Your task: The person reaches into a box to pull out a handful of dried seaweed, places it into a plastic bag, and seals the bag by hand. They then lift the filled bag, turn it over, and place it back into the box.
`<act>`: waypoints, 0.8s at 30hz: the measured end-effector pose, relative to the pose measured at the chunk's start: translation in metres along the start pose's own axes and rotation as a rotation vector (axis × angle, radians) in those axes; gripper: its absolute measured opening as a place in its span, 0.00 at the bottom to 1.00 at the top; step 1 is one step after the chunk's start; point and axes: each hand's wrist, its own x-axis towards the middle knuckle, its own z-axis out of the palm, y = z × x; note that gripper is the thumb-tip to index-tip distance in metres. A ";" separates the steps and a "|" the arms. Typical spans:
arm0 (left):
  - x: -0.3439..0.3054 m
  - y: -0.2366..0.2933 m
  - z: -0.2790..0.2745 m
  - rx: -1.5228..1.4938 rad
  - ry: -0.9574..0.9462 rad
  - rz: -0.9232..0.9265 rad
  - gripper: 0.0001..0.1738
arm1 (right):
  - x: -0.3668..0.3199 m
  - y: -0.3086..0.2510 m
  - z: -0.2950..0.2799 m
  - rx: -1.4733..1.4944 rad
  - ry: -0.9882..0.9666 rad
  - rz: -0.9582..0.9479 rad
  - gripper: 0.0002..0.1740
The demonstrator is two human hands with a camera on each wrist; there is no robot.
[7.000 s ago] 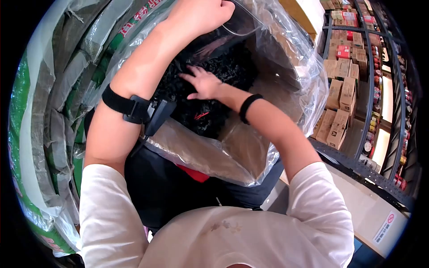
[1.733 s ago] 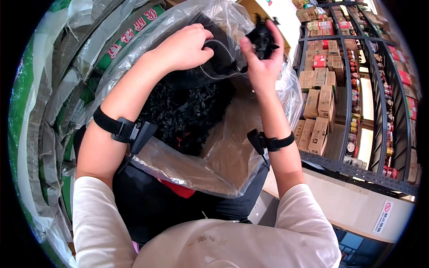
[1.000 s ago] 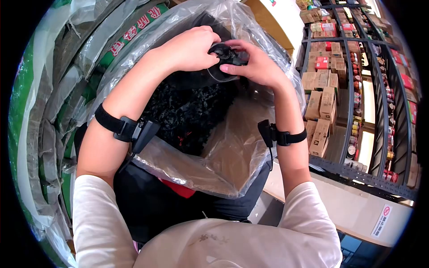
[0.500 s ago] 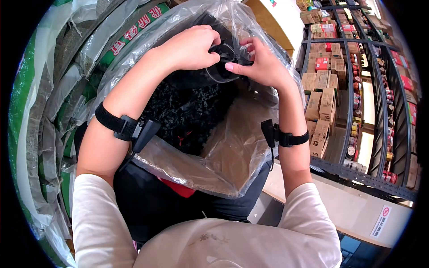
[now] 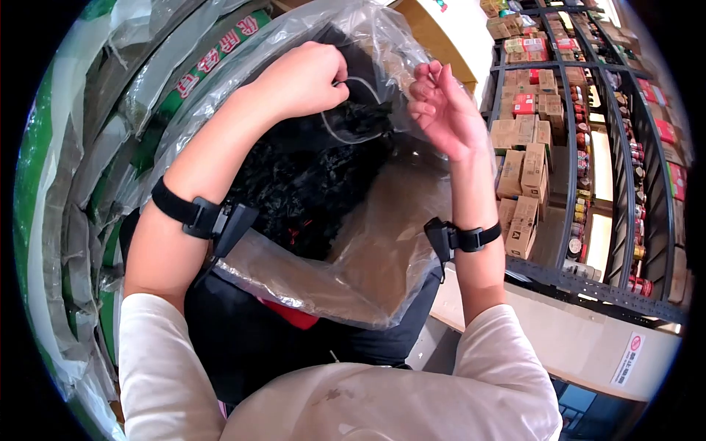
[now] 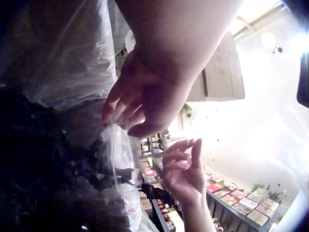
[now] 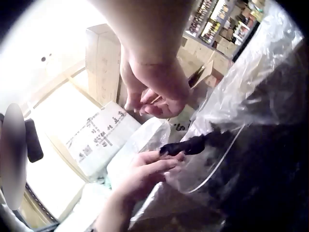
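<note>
Black flakes [image 5: 309, 176]: lay heaped in the lined box [image 5: 368, 272], with a few red bits showing among them. At far left, saw sacks [image 5: 95, 147] pressed close together, green and grey, with red characters on one. Next, on the left forearm, wore a black strap [image 5: 193, 214] with a small camera. With the left hand [image 5: 305, 81], reached over the box and gripped the bag [image 5: 359, 92] at its edge, thumb and curled fingers clamped on it. Just right of those fingers, saw the bag's pale rim curve above the heap, with black flakes at the mouth. Held the right hand [image 5: 450, 110] palm up near the bag, apart from it, fingers loosely bent and gripping nothing. Further right, saw cartons [image 5: 523, 176] stacked on dark shelves [image 5: 566, 169], jars beyond, and a sticker [image 5: 629, 358] on the pale panel below.
</note>
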 end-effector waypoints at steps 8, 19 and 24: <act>-0.001 -0.005 0.005 0.042 0.087 0.040 0.11 | -0.007 0.029 0.020 0.459 -0.094 0.174 0.10; 0.001 0.008 0.002 -0.079 0.298 0.284 0.09 | 0.009 0.049 0.005 0.427 0.036 0.226 0.10; 0.003 0.008 0.004 -0.128 0.316 0.364 0.10 | 0.016 0.058 -0.009 0.317 0.070 0.220 0.09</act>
